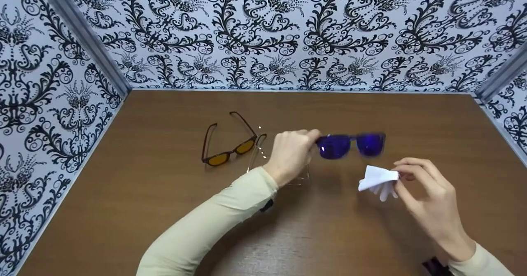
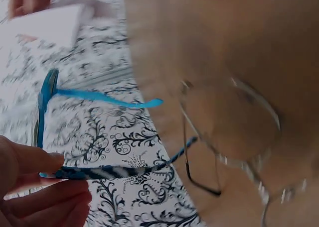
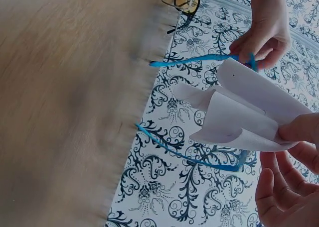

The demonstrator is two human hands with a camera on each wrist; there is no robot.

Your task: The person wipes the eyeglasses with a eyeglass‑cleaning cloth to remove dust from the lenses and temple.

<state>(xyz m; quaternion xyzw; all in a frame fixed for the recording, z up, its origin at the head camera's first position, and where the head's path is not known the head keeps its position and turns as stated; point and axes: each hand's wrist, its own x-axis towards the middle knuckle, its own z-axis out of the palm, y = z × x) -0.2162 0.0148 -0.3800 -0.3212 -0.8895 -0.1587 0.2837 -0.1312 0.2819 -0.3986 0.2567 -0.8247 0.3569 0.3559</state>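
Note:
My left hand (image 1: 291, 152) pinches a pair of sunglasses (image 1: 334, 146) with mirrored blue lenses by one side, where the temple meets the front. The sunglasses are held above the table, lenses facing the head camera. In the left wrist view their patterned temple (image 2: 107, 172) lies between thumb and fingers. To the right and nearer, my right hand (image 1: 432, 202) pinches a folded white cloth (image 1: 378, 179) between thumb and fingertips. Its loose folds fan out in the right wrist view, overlapping the sunglasses there. In the head view cloth and sunglasses are apart.
Dark-framed glasses with amber lenses (image 1: 218, 159) lie on the brown table (image 1: 288, 107), left of my left hand. Thin wire-framed glasses (image 2: 249, 170) lie beside them, partly hidden by my left forearm in the head view. Patterned walls (image 1: 263, 33) border the table.

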